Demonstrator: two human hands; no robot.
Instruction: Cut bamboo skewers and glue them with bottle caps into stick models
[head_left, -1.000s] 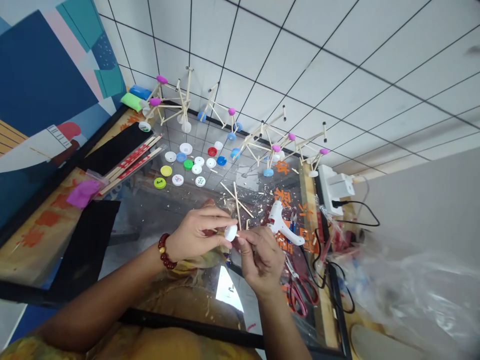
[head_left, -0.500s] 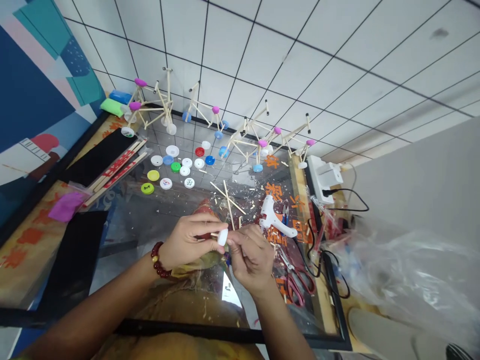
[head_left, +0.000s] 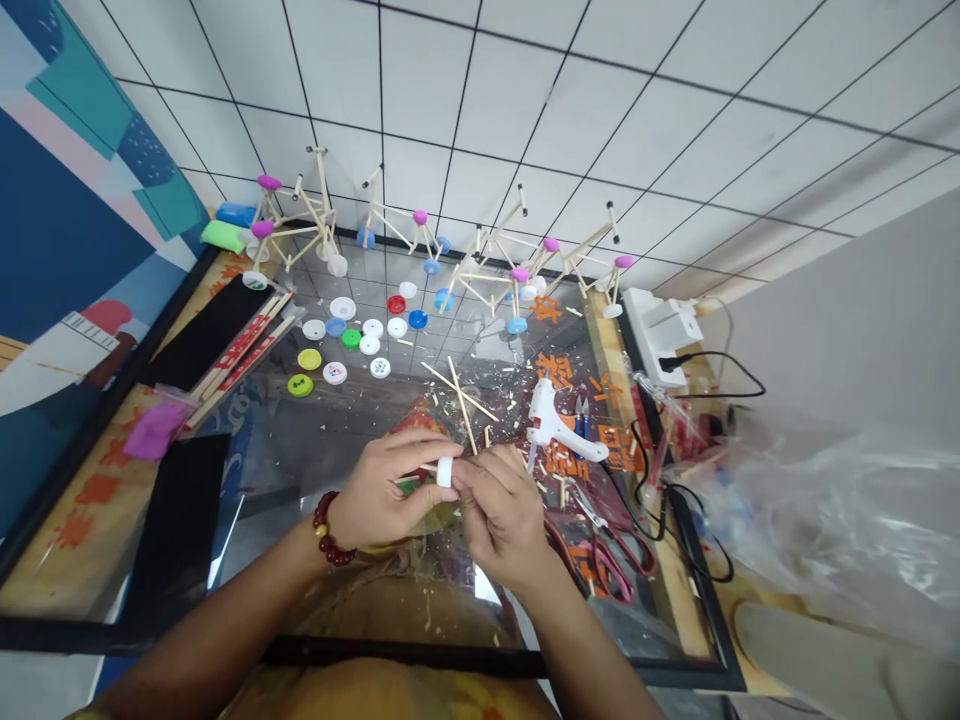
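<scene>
A white bottle cap (head_left: 445,472) stands on edge between my two hands, above the glass tabletop. My left hand (head_left: 384,492), a dark red bead bracelet at its wrist, pinches the cap between thumb and fingers. A short piece of thin wooden stick (head_left: 427,467) shows at the cap's left side, inside that hand. My right hand (head_left: 499,510) is closed, its thumb and forefinger pressed against the cap's right side; whether they also grip a stick end is hidden. Just beyond the hands, two crossed wooden sticks (head_left: 462,392) lie among shavings.
Several loose bottle caps (head_left: 351,339) lie at the left centre. Stick-and-cap models (head_left: 491,285) line the back edge by the tiled wall. On the right are a white glue gun (head_left: 555,425), red-handled scissors (head_left: 611,560), a power strip (head_left: 652,335) and cables. Packaged sticks (head_left: 240,350) lie left.
The cap has turned slightly and now appears more upright and edge-on. Both hands keep their pinch on it. The whole view has shifted a little.
</scene>
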